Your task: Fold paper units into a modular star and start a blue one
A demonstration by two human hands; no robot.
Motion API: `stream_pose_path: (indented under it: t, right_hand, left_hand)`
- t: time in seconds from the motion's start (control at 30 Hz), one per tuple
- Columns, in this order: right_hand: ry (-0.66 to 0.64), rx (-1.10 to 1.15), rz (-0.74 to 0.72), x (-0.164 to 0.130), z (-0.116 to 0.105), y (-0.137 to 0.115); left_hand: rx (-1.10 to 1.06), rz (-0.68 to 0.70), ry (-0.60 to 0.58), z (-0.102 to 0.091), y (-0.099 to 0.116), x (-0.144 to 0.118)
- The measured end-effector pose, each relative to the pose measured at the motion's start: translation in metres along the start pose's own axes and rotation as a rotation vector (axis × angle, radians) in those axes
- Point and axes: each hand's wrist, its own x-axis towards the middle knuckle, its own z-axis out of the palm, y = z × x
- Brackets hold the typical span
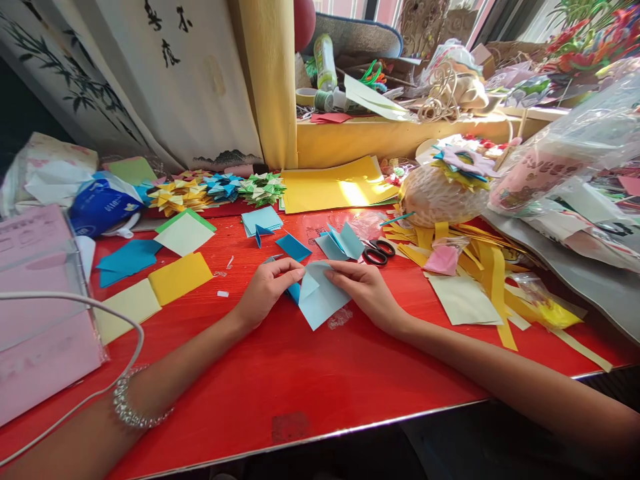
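Note:
A light blue sheet of paper (324,300) is held up above the red table, one corner pointing down and a small flap folded at its upper left. My left hand (263,288) pinches its upper left edge between thumb and forefinger. Thumb and fingers of my right hand (371,293) close on the upper right edge. A darker blue paper piece (294,292) shows behind the sheet, by my left fingertips; I cannot tell if it is held too. Just beyond lie a folded blue paper (294,247), folded light blue papers (341,243) and black-handled scissors (379,253).
Yellow paper (181,279), blue paper (129,262) and a pink folder (45,313) lie left, with a white cable (135,333) across. Folded paper stars (181,195) line the back. Yellow strips (497,293) and a plastic-wrapped cup (535,175) are right.

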Motion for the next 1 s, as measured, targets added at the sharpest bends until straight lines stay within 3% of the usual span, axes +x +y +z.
stream_pose_path:
  t: [0.27, 0.57, 1.0]
  right_hand:
    - [-0.022, -0.076, -0.116, -0.0016, -0.0005, -0.0041]
    - [0.018, -0.411, -0.291, 0.0001, -0.001, -0.0041]
    - [-0.014, -0.488, -0.335, -0.0015, -0.0031, 0.001]
  left_hand:
    - [-0.04, -0.04, 0.006, 0.0, 0.0006, -0.0008]
    - [-0.025, -0.036, 0.009, -0.0003, -0.0011, -0.0005]
    - [0.105, 0.011, 0.005, 0.0038, -0.0008, 0.0026]
